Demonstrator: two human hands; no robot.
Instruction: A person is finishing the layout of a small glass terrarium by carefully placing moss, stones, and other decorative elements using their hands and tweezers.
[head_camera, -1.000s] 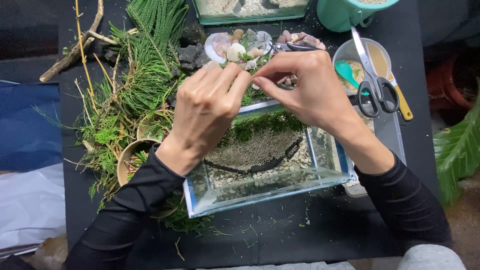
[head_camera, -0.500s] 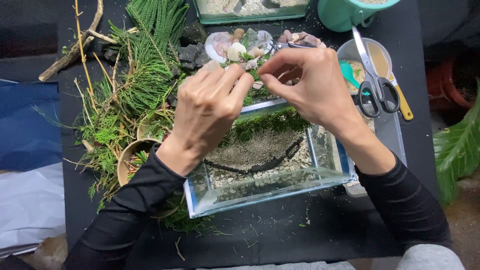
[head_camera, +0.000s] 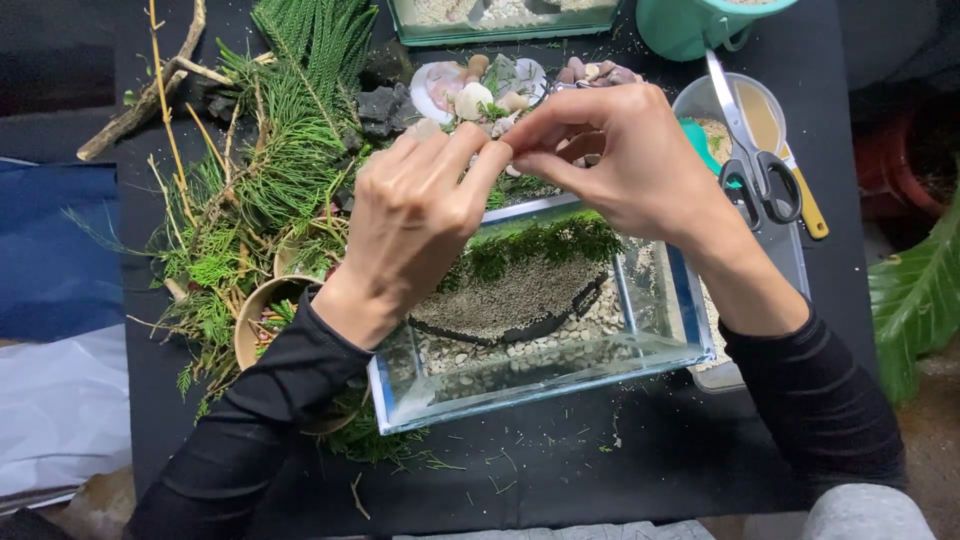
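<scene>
- The left hand and the right hand are being held together above the rear rim of the glass tank, fingertips pinched narrowly on something small; what is being gripped cannot be told.
- The tank is being kept on the black table, with moss, dark soil and pebbles inside.
- Risk: the pinched piece could be dropped onto the moss if the grip is being loosened.
- Both wrists are being bent downward, forearms converging from below.

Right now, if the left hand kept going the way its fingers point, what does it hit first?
The left hand points up and right, fingertips already meeting the right hand above the glass tank. So the right hand's fingers come first; height above the tank is unclear.
</scene>
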